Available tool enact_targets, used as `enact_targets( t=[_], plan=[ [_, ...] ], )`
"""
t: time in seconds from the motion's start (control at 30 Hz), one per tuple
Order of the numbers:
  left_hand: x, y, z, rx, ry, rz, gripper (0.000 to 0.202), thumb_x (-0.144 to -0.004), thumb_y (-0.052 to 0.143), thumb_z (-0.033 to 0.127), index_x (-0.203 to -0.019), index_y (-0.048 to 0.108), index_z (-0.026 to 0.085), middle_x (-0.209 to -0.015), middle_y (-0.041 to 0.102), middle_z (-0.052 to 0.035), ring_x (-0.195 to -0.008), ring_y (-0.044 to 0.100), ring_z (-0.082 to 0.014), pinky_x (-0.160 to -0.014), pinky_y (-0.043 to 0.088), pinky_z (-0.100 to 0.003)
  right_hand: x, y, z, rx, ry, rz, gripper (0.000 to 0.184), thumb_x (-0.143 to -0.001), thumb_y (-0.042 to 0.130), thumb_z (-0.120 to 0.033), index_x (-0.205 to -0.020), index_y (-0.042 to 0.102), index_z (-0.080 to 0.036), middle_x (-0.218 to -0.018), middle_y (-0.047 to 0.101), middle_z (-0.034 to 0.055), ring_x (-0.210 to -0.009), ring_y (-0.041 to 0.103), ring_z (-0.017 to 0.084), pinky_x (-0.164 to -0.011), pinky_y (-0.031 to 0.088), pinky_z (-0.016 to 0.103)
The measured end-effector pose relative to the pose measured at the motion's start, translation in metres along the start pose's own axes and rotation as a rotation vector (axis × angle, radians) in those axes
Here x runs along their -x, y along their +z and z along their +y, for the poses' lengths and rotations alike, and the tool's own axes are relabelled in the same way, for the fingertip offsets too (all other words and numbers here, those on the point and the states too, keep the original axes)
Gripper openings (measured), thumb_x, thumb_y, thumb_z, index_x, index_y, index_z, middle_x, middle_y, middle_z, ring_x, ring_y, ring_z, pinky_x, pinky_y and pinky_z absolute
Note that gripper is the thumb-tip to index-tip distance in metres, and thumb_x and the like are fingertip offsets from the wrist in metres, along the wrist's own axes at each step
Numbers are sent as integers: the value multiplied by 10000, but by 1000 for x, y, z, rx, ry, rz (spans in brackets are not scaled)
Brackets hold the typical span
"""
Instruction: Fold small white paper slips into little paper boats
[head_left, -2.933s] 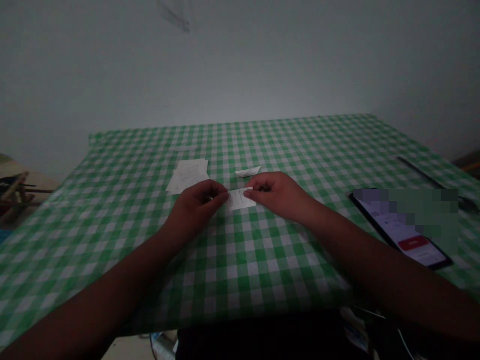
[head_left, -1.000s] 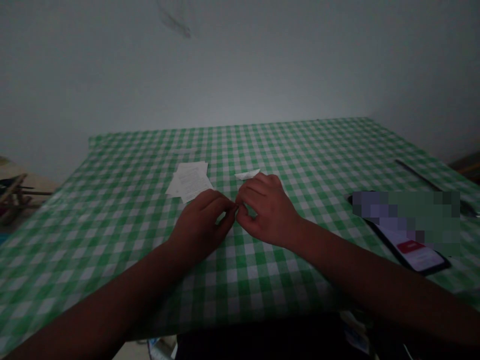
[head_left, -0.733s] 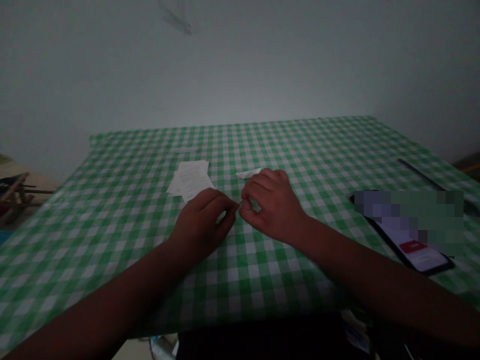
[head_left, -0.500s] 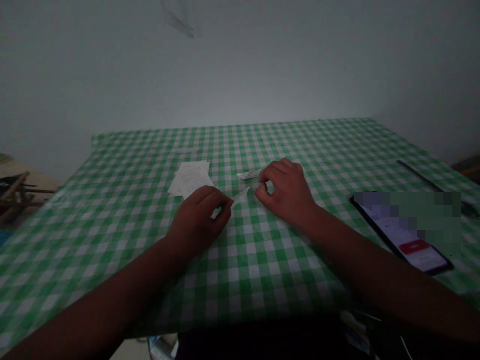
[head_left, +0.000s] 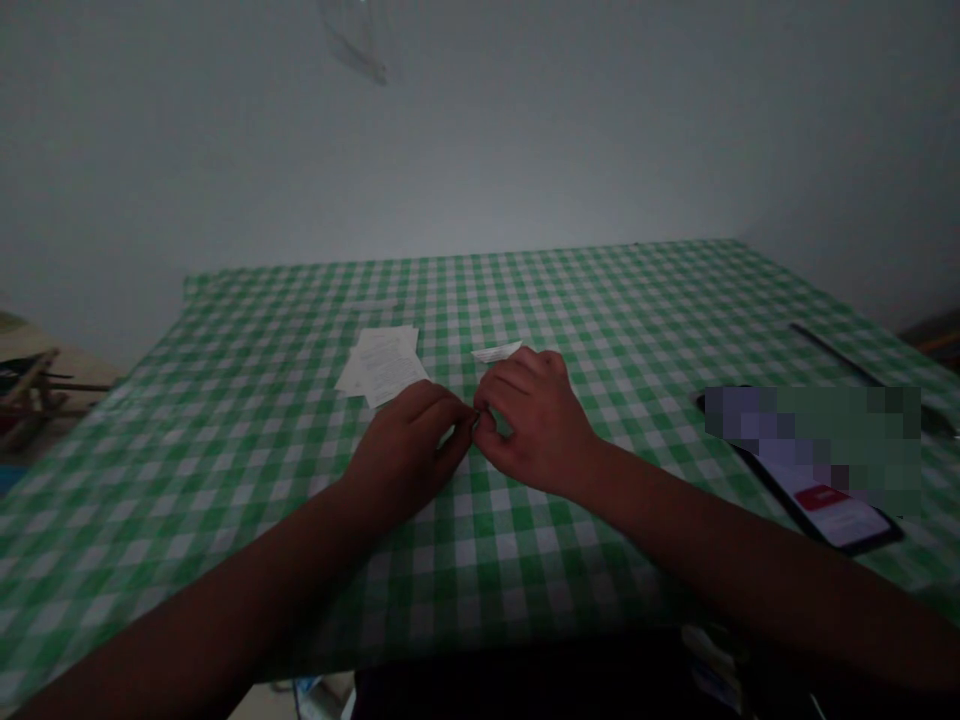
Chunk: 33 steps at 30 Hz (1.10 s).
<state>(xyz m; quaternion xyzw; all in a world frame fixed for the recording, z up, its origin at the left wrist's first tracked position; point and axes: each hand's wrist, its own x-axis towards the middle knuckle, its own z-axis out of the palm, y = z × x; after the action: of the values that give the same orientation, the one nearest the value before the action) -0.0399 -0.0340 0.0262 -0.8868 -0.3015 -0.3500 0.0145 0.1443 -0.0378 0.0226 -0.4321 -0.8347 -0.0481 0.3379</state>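
My left hand (head_left: 405,445) and my right hand (head_left: 532,420) meet fingertip to fingertip over the middle of the table. Each is closed in a pinch. Between the fingertips is a small piece of paper, now almost wholly hidden by the fingers. Just beyond my right hand lies a small folded paper (head_left: 495,353) with printed lines. Several printed paper sheets (head_left: 386,360) lie overlapping beyond my left hand, whose knuckles come close to their lower edge.
A green-and-white checked tablecloth (head_left: 600,300) covers the table, which stands against a pale wall (head_left: 525,130). On the right lies a phone (head_left: 847,520) with its screen lit, partly blurred out. A thin dark rod-like object (head_left: 832,350) lies behind it.
My right hand has moved left and toward me until its fingertips met those of my left hand. The paper piece that stuck out of my left fingers is now covered.
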Motion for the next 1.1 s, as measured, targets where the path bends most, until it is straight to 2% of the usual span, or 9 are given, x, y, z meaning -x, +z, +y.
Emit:
enact_targets(
  t=[0.23, 0.4, 0.5, 0.6, 0.7, 0.83, 1.1],
  plan=[
    [2, 1, -5, -10, 46, -24, 41, -897, 596, 107, -892, 606, 147, -829, 629, -39, -769, 589, -153, -680, 519, -283, -1, 0, 6, 23, 5, -11, 78, -804, 538, -216, -747, 588, -196, -794, 635, 17, -884, 525, 220, -798, 290, 413],
    [2, -5, -9, -27, -13, -23, 44, -888, 618, 116, -910, 617, 154, -847, 627, -32, -788, 605, -148, -697, 522, -272, -5, -3, 32, 65, 117, 8, 55, -777, 567, -218, -725, 572, -198, -798, 653, 32, -877, 531, 231, -800, 311, 400],
    [2, -7, -12, -35, -39, -6, 53, -874, 633, 109, -891, 622, 158, -841, 629, -25, -785, 612, -144, -697, 520, -265, -6, -7, 41, 80, 170, 65, 59, -765, 557, -193, -706, 557, -200, -776, 638, 33, -852, 536, 228, -791, 325, 394],
    [2, -5, -13, -16, -32, -9, 42, -879, 630, 117, -897, 626, 154, -841, 631, -27, -784, 615, -145, -692, 520, -264, -5, -9, 32, 7, 123, 89, 43, -787, 549, -197, -793, 591, -193, -837, 656, 33, -873, 550, 224, -814, 339, 397],
    [1, -3, -10, 5, -1, -11, 37, -887, 618, 118, -911, 627, 145, -842, 632, -36, -783, 612, -150, -683, 523, -269, -2, -7, 15, -58, 34, 50, 121, -800, 548, -206, -898, 618, -191, -932, 671, 39, -916, 549, 228, -828, 337, 403],
    [-1, -1, -4, 5, 39, 8, 37, -892, 605, 108, -885, 615, 144, -823, 638, -43, -769, 600, -154, -676, 526, -278, 1, -1, 3, -58, -18, -8, 82, -821, 519, -204, -809, 600, -192, -874, 642, 31, -893, 530, 219, -802, 318, 399],
    [2, 1, -9, -8, 92, -29, 43, -911, 577, 120, -909, 590, 160, -826, 628, -43, -772, 573, -159, -685, 519, -295, 0, 1, 8, -6, -19, -24, 80, -812, 517, -201, -766, 582, -200, -835, 630, 24, -867, 508, 210, -787, 293, 394]
  ],
)
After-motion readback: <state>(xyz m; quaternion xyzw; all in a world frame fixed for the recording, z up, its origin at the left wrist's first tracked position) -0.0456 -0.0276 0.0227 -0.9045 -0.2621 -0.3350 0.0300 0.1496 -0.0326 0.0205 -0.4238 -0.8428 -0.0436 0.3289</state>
